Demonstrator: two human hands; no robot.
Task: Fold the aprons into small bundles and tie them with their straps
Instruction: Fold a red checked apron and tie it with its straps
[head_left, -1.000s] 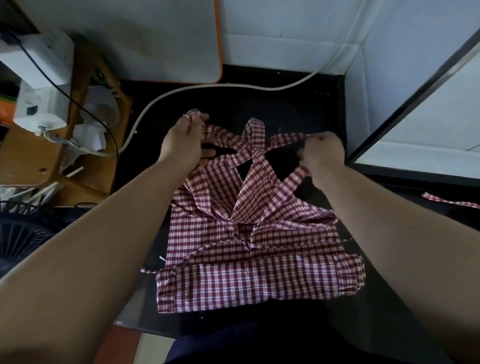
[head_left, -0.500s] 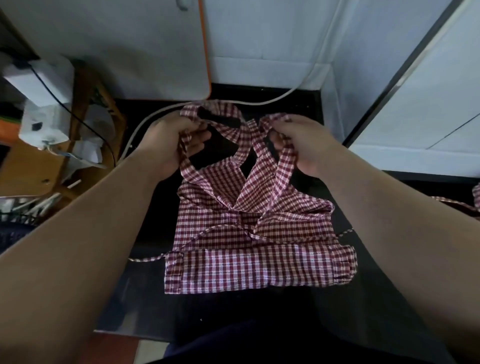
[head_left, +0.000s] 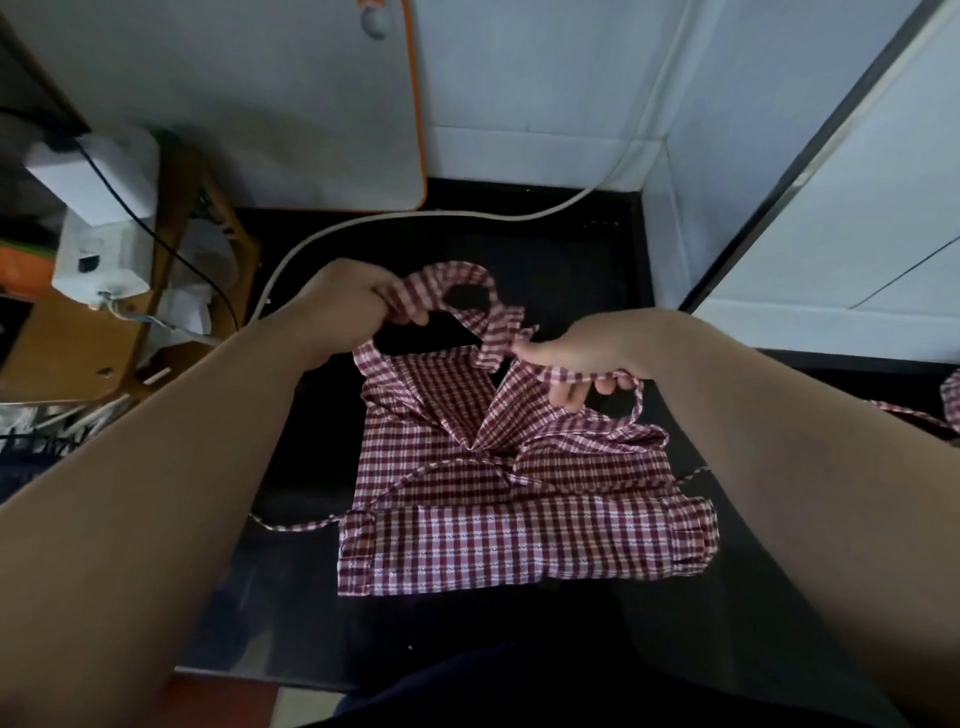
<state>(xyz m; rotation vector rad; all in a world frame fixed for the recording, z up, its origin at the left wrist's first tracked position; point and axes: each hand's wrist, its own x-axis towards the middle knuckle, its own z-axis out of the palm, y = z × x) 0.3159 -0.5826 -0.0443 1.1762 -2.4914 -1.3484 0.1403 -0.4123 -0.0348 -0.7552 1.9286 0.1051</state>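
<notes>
A red-and-white checked apron (head_left: 519, 488) lies partly folded on the black counter (head_left: 571, 249), its lower edge rolled into a flat band toward me. My left hand (head_left: 337, 306) grips one end of the wide neck strap (head_left: 467, 280), which arches up in a loop above the cloth. My right hand (head_left: 587, 353) pinches the strap's other part, and a strand runs across its fingers and curls down at the right. A thin tie (head_left: 296, 522) trails off the apron's left side.
A white cable (head_left: 415, 218) curves over the counter behind the apron. A white board with an orange rim (head_left: 418, 130) leans on the wall. A wooden stand with white devices (head_left: 98, 249) is at the left. Another checked cloth piece (head_left: 950, 400) shows at the right edge.
Both hands have shifted right with the strap. The right hand has turned palm-up and drawn its strand out to the right, so the loop between the hands now stands wider.
</notes>
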